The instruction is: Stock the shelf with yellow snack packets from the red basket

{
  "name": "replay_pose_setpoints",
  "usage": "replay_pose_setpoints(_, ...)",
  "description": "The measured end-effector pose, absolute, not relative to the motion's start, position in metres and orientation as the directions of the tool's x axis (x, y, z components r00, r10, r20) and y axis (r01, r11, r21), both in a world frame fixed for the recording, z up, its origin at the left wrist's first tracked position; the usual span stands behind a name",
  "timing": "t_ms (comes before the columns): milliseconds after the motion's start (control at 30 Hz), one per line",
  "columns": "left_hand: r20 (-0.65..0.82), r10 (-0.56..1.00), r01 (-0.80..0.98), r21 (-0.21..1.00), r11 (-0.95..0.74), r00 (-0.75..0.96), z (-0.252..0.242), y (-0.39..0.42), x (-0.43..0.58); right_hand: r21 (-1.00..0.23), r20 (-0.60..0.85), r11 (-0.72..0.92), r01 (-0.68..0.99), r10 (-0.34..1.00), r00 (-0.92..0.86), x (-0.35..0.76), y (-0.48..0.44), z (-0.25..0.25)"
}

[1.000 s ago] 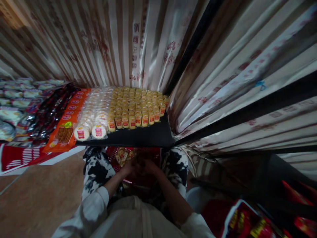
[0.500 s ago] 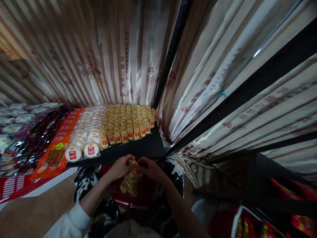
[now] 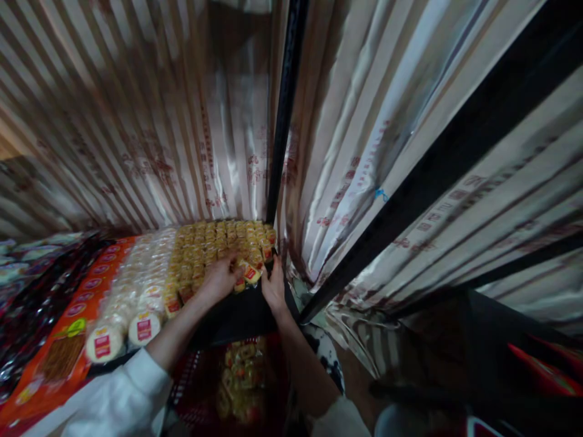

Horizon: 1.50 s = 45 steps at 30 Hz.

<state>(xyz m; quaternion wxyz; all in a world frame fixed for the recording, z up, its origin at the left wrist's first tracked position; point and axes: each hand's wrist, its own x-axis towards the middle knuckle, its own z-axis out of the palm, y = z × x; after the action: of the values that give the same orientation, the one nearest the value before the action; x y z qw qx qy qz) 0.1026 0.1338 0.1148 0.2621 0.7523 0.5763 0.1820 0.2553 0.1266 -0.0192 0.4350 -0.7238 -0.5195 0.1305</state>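
Small yellow wrapped snack cakes (image 3: 198,255) with red labels stand in packed rows on a black shelf (image 3: 228,318). At the front right of these rows, one wrapped snack cake (image 3: 251,273) sits tilted between my two hands. My left hand (image 3: 221,277) has its fingers curled at the left side of that cake, slightly blurred. My right hand (image 3: 274,285) is on the other side, thumb and fingers apart, the thumb close to the wrapper's edge. Below the shelf, a red basket (image 3: 191,379) holds more yellow wrapped cakes (image 3: 243,379).
White round packaged cakes (image 3: 144,328) line up left of the yellow ones. Beside them lie an orange snack pack (image 3: 64,352) and dark shiny packets (image 3: 40,297). Striped plastic curtains (image 3: 218,121) hang behind. A black post (image 3: 282,109) and slanting black bar (image 3: 387,212) border the shelf's right.
Both hands have moved from above the red basket up and forward to the front right of the yellow rows, with a wrapped cake between them. The view has shifted, showing more of the basket.
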Motion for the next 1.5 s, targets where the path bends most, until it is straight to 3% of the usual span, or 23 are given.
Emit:
replay_pose_setpoints(233,0.088,0.964,0.767,0.589,-0.253,0.251,0.125,0.178,0.148,-0.780,0.248,-0.093,0.619,0.862,0.442,0.252,0.159,-0.029)
replay_pose_setpoints(500,0.176,0.884,0.764,0.449,-0.463,0.432,0.110,0.223,0.206,-0.673,0.351,-0.096,0.734,0.832,0.431,0.245,0.152,-0.036)
replay_pose_setpoints(667,0.137,0.807,0.743,0.327,-0.585,0.575,0.086,0.239,0.224,-0.668,0.385,-0.065,0.741,0.822,0.419,0.247,0.153,-0.039)
replay_pose_setpoints(867,0.025,0.795,0.763,0.266,-0.590,0.606,0.078,0.249,0.236,-0.671,0.411,-0.035,0.741,0.814,0.410,0.248,0.152,-0.041)
replay_pose_setpoints(1133,-0.063,0.761,0.753,0.223,-0.619,0.645,0.082,0.259,0.241,-0.674,0.409,-0.039,0.737,0.812,0.417,0.248,0.152,-0.040)
replay_pose_setpoints(1500,-0.075,0.718,0.715,0.210,-0.667,0.692,0.086,0.270,0.238,-0.683,0.394,-0.035,0.730,0.823,0.408,0.249,0.151,-0.038)
